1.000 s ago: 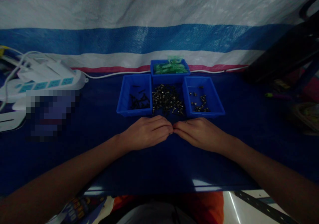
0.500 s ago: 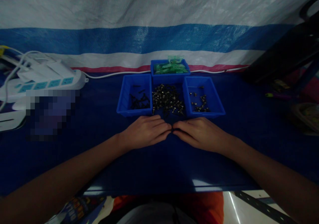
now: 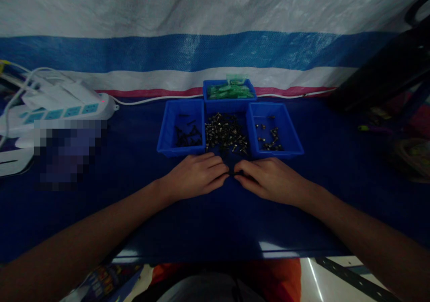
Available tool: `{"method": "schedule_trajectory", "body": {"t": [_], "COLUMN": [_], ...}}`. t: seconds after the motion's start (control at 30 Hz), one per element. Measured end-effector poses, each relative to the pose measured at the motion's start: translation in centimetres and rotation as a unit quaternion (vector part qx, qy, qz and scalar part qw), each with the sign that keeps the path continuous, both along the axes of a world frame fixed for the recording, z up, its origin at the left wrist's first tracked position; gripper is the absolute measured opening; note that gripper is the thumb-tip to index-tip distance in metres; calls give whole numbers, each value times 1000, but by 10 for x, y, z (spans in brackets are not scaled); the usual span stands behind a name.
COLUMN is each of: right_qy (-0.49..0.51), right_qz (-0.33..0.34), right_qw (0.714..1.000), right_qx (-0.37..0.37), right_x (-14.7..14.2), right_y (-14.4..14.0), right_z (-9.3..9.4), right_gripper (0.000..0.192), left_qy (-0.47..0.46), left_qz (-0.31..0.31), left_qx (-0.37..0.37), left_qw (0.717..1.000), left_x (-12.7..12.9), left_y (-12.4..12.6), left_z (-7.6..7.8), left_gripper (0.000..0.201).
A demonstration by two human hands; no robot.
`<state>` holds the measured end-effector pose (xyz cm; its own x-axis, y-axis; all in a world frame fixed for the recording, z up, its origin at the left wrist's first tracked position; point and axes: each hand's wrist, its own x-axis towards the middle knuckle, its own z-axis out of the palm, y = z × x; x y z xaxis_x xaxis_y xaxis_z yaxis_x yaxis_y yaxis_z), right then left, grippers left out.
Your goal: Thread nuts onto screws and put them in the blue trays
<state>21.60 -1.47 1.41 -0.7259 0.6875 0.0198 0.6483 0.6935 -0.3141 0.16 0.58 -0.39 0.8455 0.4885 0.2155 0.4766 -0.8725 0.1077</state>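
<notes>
My left hand (image 3: 201,175) and my right hand (image 3: 267,179) meet fingertip to fingertip, just in front of the loose pile. Both are closed in a pinch on a thin dark screw (image 3: 231,173), mostly hidden by the fingers. Behind them lies a pile of small dark screws with shiny metal parts (image 3: 225,131). The left blue bin (image 3: 181,151) holds several slim dark screws (image 3: 188,137). In the right blue bin (image 3: 278,154) lie small shiny metal pieces (image 3: 273,146), too small to name surely.
A third blue bin (image 3: 231,100) at the back holds green packets (image 3: 231,90). On the left are a white power strip (image 3: 72,111) with cables and a blurred-out object (image 3: 70,154). A large black object (image 3: 383,69) stands at right. Striped sheeting (image 3: 215,51) hangs behind.
My fingertips have drawn slightly apart, the left hand moving a little left, so more of the dark screw shows between them. The bins and pile look the same.
</notes>
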Motion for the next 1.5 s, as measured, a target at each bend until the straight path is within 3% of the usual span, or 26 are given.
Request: {"method": "schedule_trajectory", "body": {"t": [0.53,0.77,1.03,1.2,1.5], "right_qy": [-5,-16,14,-12,-10], "right_qz": [-35,-22,-46,-32,-22], "right_qw": [999,999,999,999,1000], "right_qx": [-2,23,-14,-2,2], "right_x": [1,-1,0,1,0], "right_y": [1,2,2,2,2], "right_z": [-1,-1,-1,-2,0], "right_gripper": [21,22,29,20,26], "left_qy": [-22,-7,3,8,25], "left_qz": [7,9,6,11,10], "left_qx": [40,-2,32,28,14], "left_qw": [999,1000,999,1000,1000], "left_x": [1,1,1,1,1], "left_y": [0,-1,-1,0,-1], "left_z": [-1,2,1,2,1], "left_gripper": [29,27,30,31,31]}}
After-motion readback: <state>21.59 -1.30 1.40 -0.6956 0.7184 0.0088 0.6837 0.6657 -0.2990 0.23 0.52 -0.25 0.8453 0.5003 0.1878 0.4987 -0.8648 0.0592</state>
